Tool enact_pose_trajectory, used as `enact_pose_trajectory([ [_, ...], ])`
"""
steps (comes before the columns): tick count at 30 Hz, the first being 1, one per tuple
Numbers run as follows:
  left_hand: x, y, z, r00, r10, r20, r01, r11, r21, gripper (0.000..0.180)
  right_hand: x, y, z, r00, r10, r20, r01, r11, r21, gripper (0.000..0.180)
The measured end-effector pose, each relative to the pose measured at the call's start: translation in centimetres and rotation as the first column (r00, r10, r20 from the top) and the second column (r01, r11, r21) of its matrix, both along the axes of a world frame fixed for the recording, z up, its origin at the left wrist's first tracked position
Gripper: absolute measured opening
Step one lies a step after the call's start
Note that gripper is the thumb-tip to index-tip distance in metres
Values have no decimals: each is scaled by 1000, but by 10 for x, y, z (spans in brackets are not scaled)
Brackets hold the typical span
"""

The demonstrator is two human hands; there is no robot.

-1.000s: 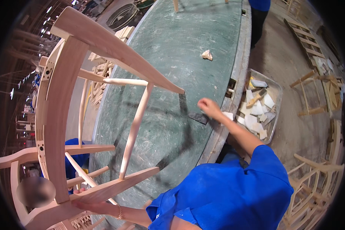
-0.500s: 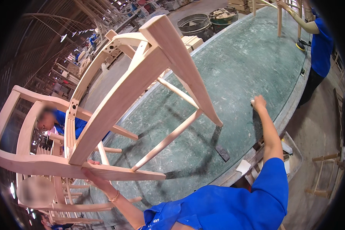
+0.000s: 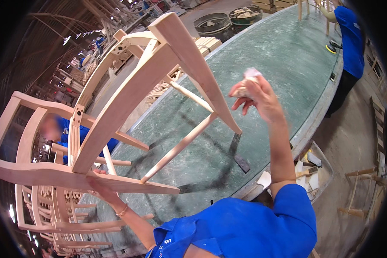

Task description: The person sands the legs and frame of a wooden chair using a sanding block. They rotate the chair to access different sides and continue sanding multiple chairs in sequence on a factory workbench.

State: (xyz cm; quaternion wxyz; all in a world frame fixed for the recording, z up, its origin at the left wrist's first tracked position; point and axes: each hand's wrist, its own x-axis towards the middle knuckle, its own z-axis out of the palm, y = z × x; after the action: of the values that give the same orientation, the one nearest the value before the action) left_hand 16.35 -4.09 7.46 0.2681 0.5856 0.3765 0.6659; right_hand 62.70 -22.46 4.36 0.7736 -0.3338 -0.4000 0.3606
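A bare-wood chair frame (image 3: 116,105) lies tilted on its back on the green-topped workbench (image 3: 262,56), its legs pointing to the right. My left hand (image 3: 102,189) grips the lower side rail from beneath, near its joint with the seat; some fingers are hidden behind the wood. Raised over the bench, my right hand (image 3: 262,96) is just right of the chair's front leg, apart from it. Between its thumb and fingers is a small crumpled pale wad (image 3: 252,73), blurred, its material unclear. A dark block (image 3: 241,164) rests on the bench below.
More chair frames (image 3: 64,223) stand at the lower left, near a person in blue (image 3: 64,131). At the far right another person (image 3: 350,38) works beside a sander (image 3: 333,46). A bin of scraps (image 3: 316,172) sits by the bench edge. Round tubs (image 3: 213,23) stand beyond.
My right hand has risen from the bench top and moved left toward the chair's leg, carrying the pale wad. My left hand keeps its hold on the chair frame.
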Motion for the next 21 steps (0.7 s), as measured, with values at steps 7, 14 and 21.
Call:
enact_pose_trajectory([
  [7, 3, -4, 2, 1000, -27, 0, 27, 1000, 14, 48, -47, 7, 45, 941, -281, 190, 266, 959, 100, 39],
  [14, -11, 21, 3, 999, 2, 40, -4, 999, 49, 50, -70, 21, 42, 869, -467, 164, 420, 871, 257, 42],
  [21, -15, 21, 2, 1000, -14, 11, 13, 998, 58, 52, -83, 22, 57, 984, -170, -59, 178, 970, 166, 30],
])
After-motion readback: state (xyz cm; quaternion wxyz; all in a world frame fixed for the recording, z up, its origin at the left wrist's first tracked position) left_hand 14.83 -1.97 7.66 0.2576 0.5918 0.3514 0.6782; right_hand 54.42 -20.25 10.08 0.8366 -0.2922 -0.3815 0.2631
